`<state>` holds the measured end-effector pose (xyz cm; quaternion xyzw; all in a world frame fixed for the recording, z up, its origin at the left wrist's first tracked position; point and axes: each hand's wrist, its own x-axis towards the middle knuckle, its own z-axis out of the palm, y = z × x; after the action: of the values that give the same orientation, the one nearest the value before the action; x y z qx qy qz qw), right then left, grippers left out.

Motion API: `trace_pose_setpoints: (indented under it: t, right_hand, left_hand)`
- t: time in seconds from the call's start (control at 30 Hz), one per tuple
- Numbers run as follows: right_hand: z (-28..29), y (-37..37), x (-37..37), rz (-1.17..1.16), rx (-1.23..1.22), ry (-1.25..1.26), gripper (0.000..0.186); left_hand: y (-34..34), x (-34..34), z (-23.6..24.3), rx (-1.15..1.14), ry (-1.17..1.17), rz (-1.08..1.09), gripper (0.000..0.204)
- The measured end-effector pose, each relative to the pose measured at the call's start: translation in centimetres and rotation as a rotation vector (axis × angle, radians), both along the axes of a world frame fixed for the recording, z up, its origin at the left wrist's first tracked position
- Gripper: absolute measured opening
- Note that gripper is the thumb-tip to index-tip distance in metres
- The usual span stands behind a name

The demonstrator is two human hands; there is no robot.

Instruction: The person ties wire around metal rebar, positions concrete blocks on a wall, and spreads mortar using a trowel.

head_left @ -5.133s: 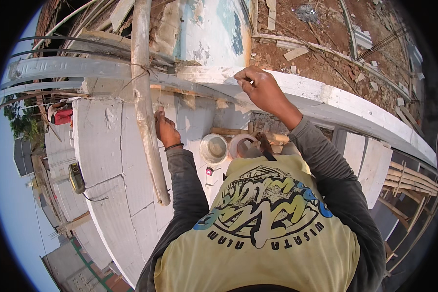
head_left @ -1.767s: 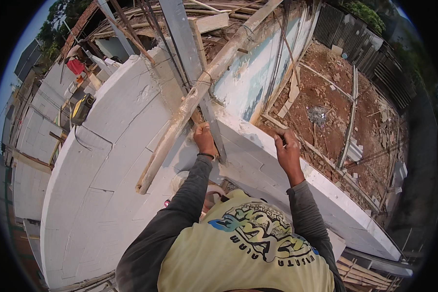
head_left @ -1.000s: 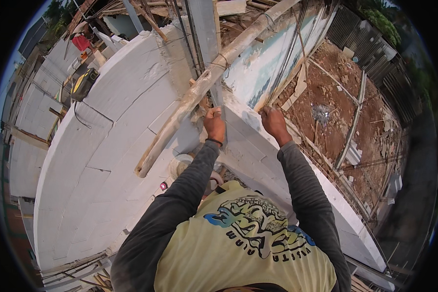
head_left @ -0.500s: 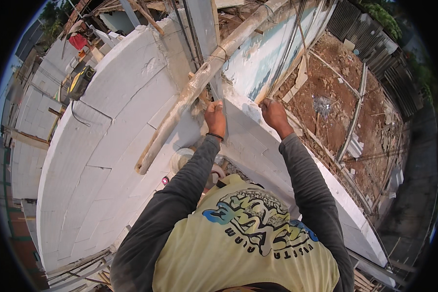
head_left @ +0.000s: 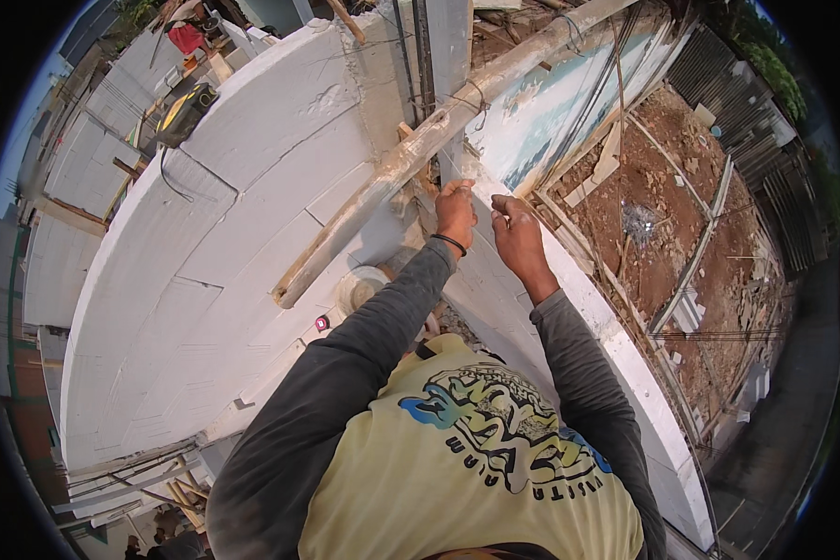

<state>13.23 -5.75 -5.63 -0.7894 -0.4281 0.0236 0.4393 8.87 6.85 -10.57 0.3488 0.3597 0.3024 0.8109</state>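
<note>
A: Since the earlier frame, your left grip (head_left: 456,215) has come away from the wooden pole (head_left: 373,205) and in toward your right grip (head_left: 521,241), so the gap between them has narrowed.

B: Where does that leave the white block wall (head_left: 651,397) for you?

A: It begins to the right of the pole and runs back past your right side. Seen from your head, your right grip overlaps its top edge; whether your skin touches it, I can't tell. Your left grip is just right of the pole, at the wall's far end.

B: Are your fingers together?

A: On the left, your fingers curl in toward the thumb. On the right, your forefinger and thumb point toward the left grip, their tips near each other. I can't tell whether either is clamped on anything thin.

B: What else is around the pole?

A: You have a pale bucket (head_left: 357,287) right of its lower end, partly behind your left sleeve (head_left: 373,327), and a yellow-and-black case (head_left: 187,115) well left of it, on the rim of the left-hand wall (head_left: 159,289).
</note>
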Motion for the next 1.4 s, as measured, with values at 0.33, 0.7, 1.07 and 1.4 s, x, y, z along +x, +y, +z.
trace_pose_setpoints:
  t: [0.33,0.7,1.07,1.4]
  right_hand:
    - [-2.1,0.1,-2.2,0.073,0.074,0.877,0.031]
    - [0.3,-3.5,-3.0,-0.028,0.062,-0.131,0.035]
    - [2.1,-2.2,-6.1,0.011,-0.078,0.488,0.035]
    - [1.9,-0.5,-5.8,-0.119,0.036,0.469,0.043]
  left_hand:
    - [-1.7,3.5,-1.8,-0.214,-0.081,0.164,0.009]
    - [-0.6,6.8,-3.0,-0.394,-0.204,0.214,0.012]
    - [-0.7,5.1,0.1,-0.517,-0.25,0.203,0.014]
    - [-1.0,3.7,1.9,-0.534,-0.253,0.19,0.015]
